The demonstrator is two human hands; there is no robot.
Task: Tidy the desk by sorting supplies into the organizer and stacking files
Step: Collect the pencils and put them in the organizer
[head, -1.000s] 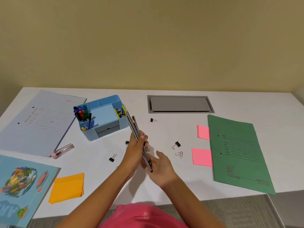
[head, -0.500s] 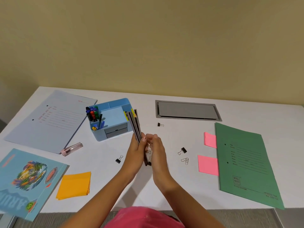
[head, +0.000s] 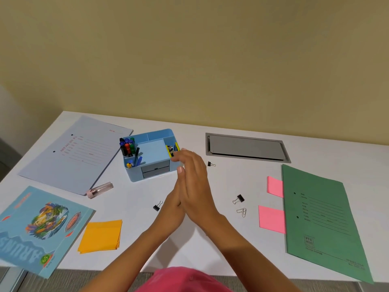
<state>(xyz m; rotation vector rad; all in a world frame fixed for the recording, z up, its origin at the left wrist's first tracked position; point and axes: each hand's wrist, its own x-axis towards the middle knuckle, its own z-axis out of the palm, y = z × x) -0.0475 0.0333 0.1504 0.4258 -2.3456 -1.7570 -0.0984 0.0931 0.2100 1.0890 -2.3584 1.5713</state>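
My right hand [head: 195,186] lies flat with straight fingers, its fingertips at the right compartment of the blue organizer [head: 134,175]. My left hand [head: 173,200] is pressed against it from the left, and its fingers are mostly hidden behind the right hand. The dark pencils from before are not visible. Markers [head: 127,146] stand in the organizer's left compartment. A green file [head: 324,218] lies at the right and a pale blue file [head: 73,154] at the back left. Loose binder clips [head: 239,199] and paper clips [head: 242,212] lie to the right of my hands.
Two pink sticky pads [head: 271,219] lie beside the green file. Orange sticky notes [head: 101,236] and a picture booklet [head: 40,226] sit at the front left. A clear tube with a pink cap [head: 100,189] lies near the pale file. A grey cable hatch [head: 246,147] is set in the desk behind.
Both hands moved forward toward the organizer's right side and closed palm to palm. The bundle of dark pencils that stuck up from my left hand is no longer visible.
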